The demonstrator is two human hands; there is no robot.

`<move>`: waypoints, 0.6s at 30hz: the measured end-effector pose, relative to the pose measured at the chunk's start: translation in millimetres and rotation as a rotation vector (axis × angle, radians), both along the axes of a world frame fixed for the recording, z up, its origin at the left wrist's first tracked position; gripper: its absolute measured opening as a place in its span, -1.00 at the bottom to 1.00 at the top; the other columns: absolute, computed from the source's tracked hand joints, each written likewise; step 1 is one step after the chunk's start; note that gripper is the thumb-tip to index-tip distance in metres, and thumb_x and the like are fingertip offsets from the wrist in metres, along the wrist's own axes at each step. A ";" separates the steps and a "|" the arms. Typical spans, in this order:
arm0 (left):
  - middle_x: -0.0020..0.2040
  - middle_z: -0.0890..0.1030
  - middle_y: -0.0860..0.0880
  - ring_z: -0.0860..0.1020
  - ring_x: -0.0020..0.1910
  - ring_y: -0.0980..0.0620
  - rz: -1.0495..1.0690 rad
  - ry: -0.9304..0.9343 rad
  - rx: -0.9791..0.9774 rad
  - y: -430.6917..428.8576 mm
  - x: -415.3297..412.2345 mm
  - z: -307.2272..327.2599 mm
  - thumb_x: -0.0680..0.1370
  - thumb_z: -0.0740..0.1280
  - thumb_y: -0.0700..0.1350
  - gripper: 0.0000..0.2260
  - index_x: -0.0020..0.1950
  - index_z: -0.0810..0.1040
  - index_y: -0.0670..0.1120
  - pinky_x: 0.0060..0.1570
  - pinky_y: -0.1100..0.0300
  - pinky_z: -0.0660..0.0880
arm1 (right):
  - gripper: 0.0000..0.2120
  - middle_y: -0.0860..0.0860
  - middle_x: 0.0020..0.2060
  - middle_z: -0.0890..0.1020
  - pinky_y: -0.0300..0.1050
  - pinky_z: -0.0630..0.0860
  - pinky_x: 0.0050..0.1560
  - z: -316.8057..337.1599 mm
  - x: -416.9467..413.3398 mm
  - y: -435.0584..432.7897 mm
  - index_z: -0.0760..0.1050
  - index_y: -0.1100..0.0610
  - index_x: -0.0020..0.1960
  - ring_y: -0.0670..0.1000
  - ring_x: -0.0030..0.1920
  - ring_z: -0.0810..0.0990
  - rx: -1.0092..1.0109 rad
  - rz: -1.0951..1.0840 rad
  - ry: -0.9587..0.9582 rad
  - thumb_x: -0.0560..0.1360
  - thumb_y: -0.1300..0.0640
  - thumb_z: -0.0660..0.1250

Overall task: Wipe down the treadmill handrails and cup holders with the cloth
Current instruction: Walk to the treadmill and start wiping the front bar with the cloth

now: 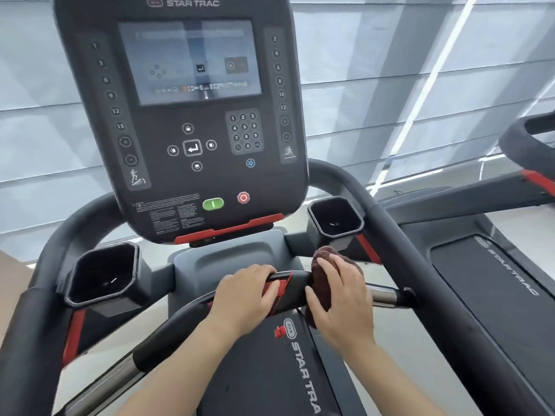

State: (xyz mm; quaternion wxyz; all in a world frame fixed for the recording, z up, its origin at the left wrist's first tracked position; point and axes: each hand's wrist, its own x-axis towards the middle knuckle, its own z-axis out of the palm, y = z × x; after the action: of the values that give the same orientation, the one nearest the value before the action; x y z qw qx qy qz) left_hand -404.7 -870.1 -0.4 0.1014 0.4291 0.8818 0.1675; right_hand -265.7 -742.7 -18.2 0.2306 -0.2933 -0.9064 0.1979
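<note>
A black front handrail (295, 291) crosses the treadmill below the console, with chrome sections at both ends. My left hand (246, 294) grips the bar near its middle, over a red clip and cord. My right hand (339, 298) presses a dark brown cloth (322, 259) around the bar just right of centre. The cloth wraps over and under the bar. Two black cup holders flank the console: the left cup holder (102, 274) and the right cup holder (336, 219). Curved black side handrails (387, 223) run down both sides.
The console (192, 115) with screen, keypad, green start button and red stop button stands right above the bar. The black belt (288, 379) lies below my arms. A second treadmill (492, 271) stands to the right. Window blinds fill the background.
</note>
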 end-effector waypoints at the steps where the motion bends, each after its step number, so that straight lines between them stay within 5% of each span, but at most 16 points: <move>1: 0.11 0.59 0.13 0.53 0.10 0.06 -0.009 0.024 0.000 4.7 0.5 -2.2 0.53 0.03 0.15 -0.66 0.19 0.45 0.10 0.04 0.07 0.45 | -0.53 -0.02 0.31 0.43 0.17 0.40 0.19 0.8 -3.3 -3.4 0.36 -0.04 0.30 0.09 0.32 0.35 0.008 0.021 0.003 0.42 -0.15 0.19; 7: -0.13 0.63 0.12 0.57 -0.20 0.04 0.000 0.190 0.057 6.4 5.7 -13.4 0.50 0.00 0.17 -0.62 0.04 0.53 0.07 -0.26 0.11 0.48 | -0.51 -0.05 0.33 0.41 0.06 0.38 0.23 -9.6 17.0 25.7 0.33 -0.07 0.31 0.04 0.35 0.34 -0.021 0.123 0.005 0.42 -0.17 0.25; 12: -0.13 0.63 0.14 0.56 -0.16 0.09 0.035 0.159 0.085 19.2 8.0 -10.8 0.49 -0.09 0.19 -0.58 -0.02 0.53 0.10 -0.21 0.12 0.48 | -0.56 -0.03 0.27 0.46 0.13 0.40 0.16 -16.1 26.9 44.4 0.38 -0.04 0.26 0.06 0.29 0.37 -0.085 -0.036 0.031 0.43 -0.16 0.20; 18: -0.28 0.60 0.06 0.57 -0.27 0.02 0.042 0.192 0.073 55.8 20.3 -11.8 0.49 -0.10 0.16 -0.55 -0.20 0.54 0.03 -0.33 0.10 0.42 | -0.43 -0.06 0.31 0.44 0.05 0.39 0.25 -8.9 14.0 48.7 0.30 -0.01 0.37 0.02 0.32 0.38 -0.055 0.188 -0.001 0.41 -0.15 0.25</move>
State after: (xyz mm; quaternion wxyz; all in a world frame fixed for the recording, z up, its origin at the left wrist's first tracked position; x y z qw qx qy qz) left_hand -384.4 -814.3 -12.2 -0.0027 0.4280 0.8895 0.1597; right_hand -251.7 -694.0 -27.1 0.2026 -0.2133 -0.9243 0.2433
